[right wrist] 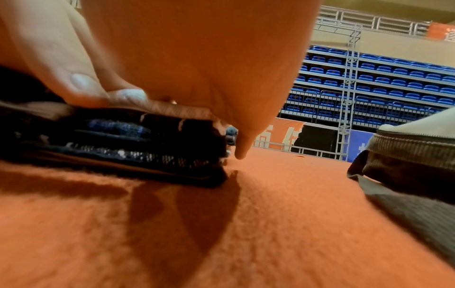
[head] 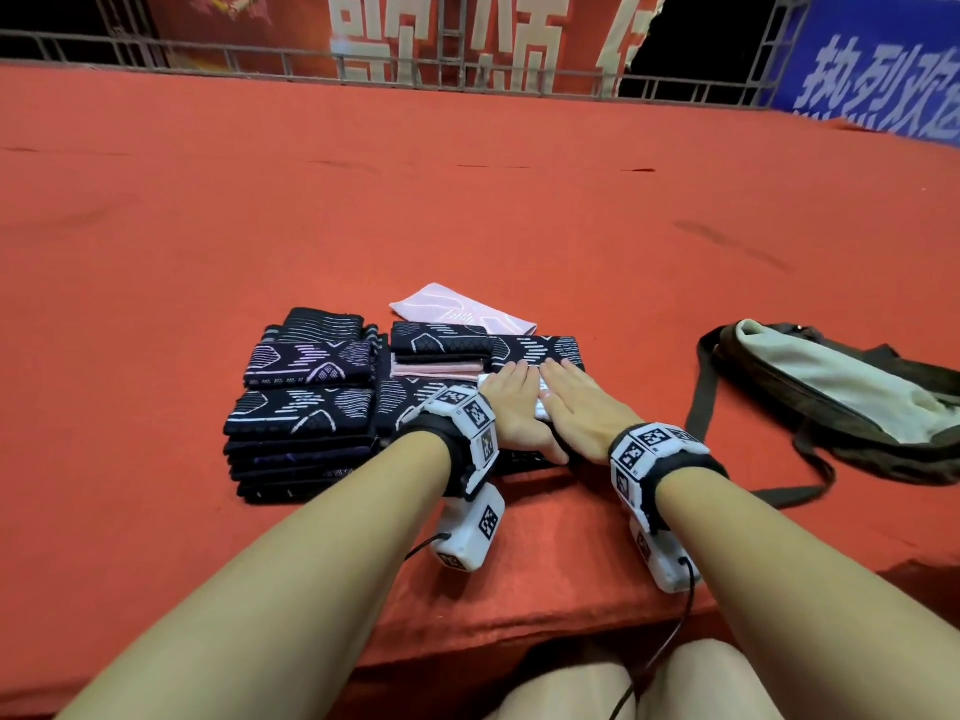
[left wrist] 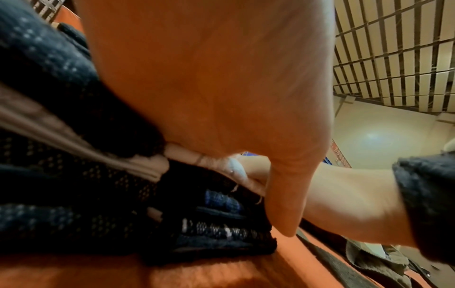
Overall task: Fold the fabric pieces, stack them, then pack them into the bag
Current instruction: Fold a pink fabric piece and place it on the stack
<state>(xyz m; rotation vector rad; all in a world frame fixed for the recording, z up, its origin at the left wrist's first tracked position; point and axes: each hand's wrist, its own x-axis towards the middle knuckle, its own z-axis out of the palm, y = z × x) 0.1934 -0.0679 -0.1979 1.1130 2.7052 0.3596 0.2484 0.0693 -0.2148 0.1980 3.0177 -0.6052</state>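
Observation:
Several stacks of folded dark patterned fabric sit on the red carpeted surface. My left hand and right hand lie flat side by side, fingers straight, pressing a pale folded piece on top of the right-hand stack. The wrist views show that stack as several dark layers under my palms, with a thumb hanging down at its near edge. A pink piece lies flat behind the stacks. The brown bag with a pale lining lies to the right, unzipped.
A tall dark stack stands at the near left, and two lower ones behind it. The bag's strap trails toward my right wrist. The surface's front edge is just under my forearms. Metal railings and banners line the back.

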